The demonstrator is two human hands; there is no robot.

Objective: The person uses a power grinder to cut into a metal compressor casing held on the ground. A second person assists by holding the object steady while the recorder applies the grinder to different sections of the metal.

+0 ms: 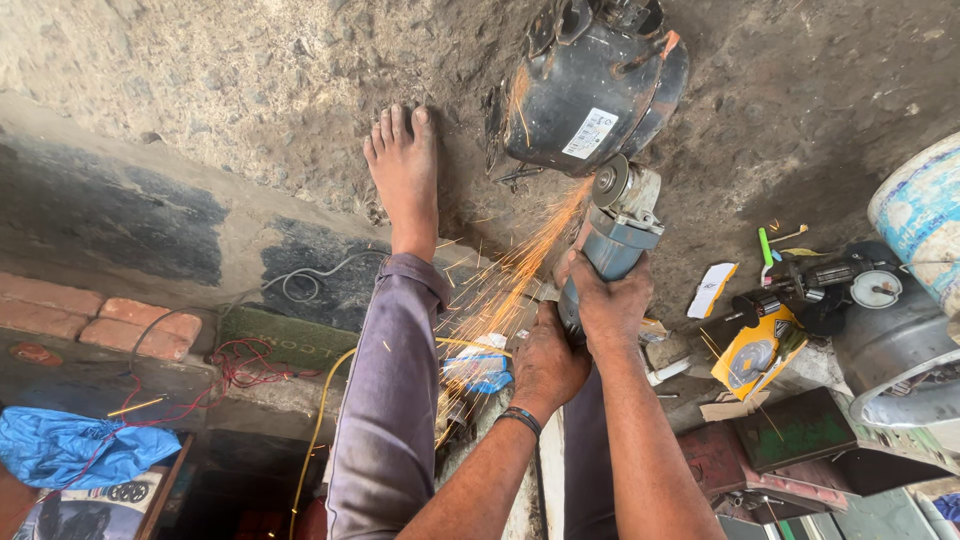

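Both hands grip an angle grinder (pixel 612 240): the right hand (pixel 610 300) is wrapped tight around its blue-grey body, the left hand (pixel 545 365) clenched lower down at the rear end, a dark band on that wrist. The grinder's disc touches the lower edge of a black metal canister (pixel 590 90) lying on the dirt, and orange sparks (pixel 510 275) stream back toward the person. A bare foot (pixel 405 175) is planted on the ground just left of the canister, the leg in grey trousers. To the right stands a grey gas cylinder (pixel 890 345) with a gauge on top; what it holds cannot be seen. Beside it, a yellow packet of discs (pixel 755 355) and a white and blue bucket (pixel 925 215) at the frame edge, its contents out of view. Ground is rough packed earth (pixel 200 70), with a brick ledge (pixel 100 320), loose wires (pixel 240 365) and a blue plastic bag (pixel 70 445) at lower left.
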